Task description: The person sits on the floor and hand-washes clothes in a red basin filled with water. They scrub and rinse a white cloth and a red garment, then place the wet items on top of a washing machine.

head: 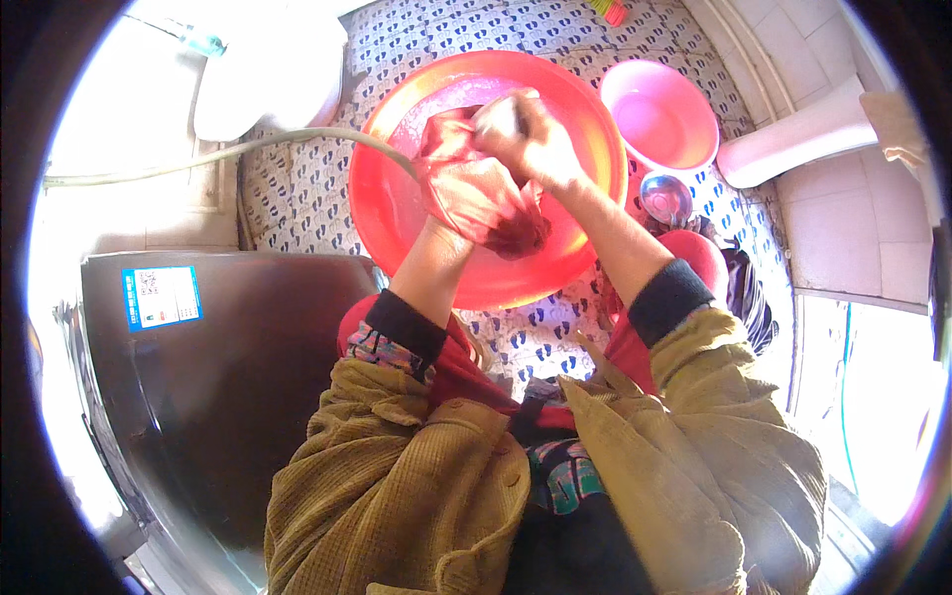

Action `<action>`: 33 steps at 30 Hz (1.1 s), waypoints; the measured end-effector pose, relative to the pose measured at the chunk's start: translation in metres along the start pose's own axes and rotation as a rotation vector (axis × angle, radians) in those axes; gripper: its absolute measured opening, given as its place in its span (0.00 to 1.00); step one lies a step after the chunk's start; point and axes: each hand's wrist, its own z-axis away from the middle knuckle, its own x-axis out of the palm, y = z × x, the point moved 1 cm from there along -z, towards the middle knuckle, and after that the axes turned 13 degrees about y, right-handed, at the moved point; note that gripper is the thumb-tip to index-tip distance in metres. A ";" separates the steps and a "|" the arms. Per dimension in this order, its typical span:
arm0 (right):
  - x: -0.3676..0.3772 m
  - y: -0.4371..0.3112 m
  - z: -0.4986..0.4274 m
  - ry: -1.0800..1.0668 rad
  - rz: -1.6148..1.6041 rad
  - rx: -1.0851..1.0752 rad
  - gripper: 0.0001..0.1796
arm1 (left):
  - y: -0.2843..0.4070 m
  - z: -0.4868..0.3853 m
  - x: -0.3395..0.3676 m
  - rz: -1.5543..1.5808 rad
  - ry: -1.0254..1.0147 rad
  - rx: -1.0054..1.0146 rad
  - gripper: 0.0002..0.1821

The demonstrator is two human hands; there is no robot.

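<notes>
A wet red cloth (pixel 476 186) is bunched above a large red plastic basin (pixel 364 223) that has sudsy water (pixel 424 111) in it. The cloth drapes over my left hand and hides its fingers; only the left wrist (pixel 450 238) shows below. My right hand (pixel 524 137) is clenched at the cloth's upper right edge, blurred by motion. A pale spot shows at its fingers, and I cannot tell what it is. From the left, a pale hose (pixel 297 135) runs over the basin's rim and disappears behind the cloth.
A pink basin (pixel 662 115) stands right of the red one, with a metal bowl or ladle (pixel 666 197) below it. Dark fabric (pixel 744 297) lies by my right knee. A brown appliance (pixel 223 372) is at left, a white toilet (pixel 275 67) upper left, a pedestal (pixel 803 134) right.
</notes>
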 end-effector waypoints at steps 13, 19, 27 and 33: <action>0.004 -0.013 -0.009 -0.046 0.418 0.126 0.29 | -0.026 0.043 -0.012 0.582 -0.106 -0.308 0.18; 0.017 -0.067 0.089 -0.063 0.346 -0.846 0.36 | -0.001 0.041 -0.027 0.559 -0.226 -0.319 0.26; -0.036 0.067 -0.006 0.250 -0.573 0.715 0.21 | 0.121 0.047 -0.010 -0.520 -0.224 0.644 0.12; 0.007 0.052 0.036 0.004 -0.621 0.452 0.20 | 0.042 0.000 -0.033 -0.119 -0.019 0.145 0.13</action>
